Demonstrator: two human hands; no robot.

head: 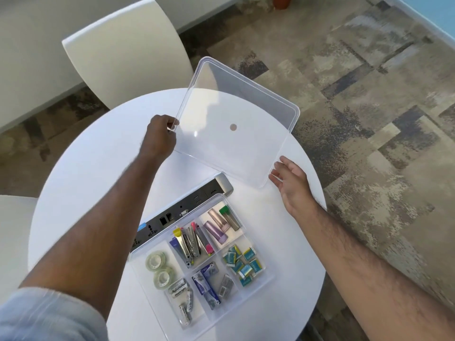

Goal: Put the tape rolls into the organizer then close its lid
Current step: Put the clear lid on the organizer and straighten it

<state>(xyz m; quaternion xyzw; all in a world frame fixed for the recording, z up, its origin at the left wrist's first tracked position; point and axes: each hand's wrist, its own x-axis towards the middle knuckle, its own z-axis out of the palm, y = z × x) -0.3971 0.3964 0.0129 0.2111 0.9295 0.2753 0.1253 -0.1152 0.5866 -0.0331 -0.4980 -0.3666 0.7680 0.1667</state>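
Tape rolls (pixel 161 268) already in organizer (pixel 268 276), near-left compartment. Lid step underway: left hand (pixel 161 139) pinches lid (pixel 236 129) far-left edge; right hand (pixel 291 179) wide open, at near-right corner. Next: lower lid squarely onto organizer.

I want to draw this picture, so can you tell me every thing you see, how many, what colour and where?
Table: one, white, round, under everything.
Chairs: two, white, behind and left of table.
Organizer: one, clear, on table, open.
Lid: one, clear, held up above table.
Tape rolls: two, clear, organizer's left compartment.
Staplers: several, mixed colours, middle compartment.
Small packets: many, teal and yellow, right compartment.
Power strip: one, grey, behind organizer.
Left hand: grips lid's left edge.
Right hand: open, at lid's near corner.
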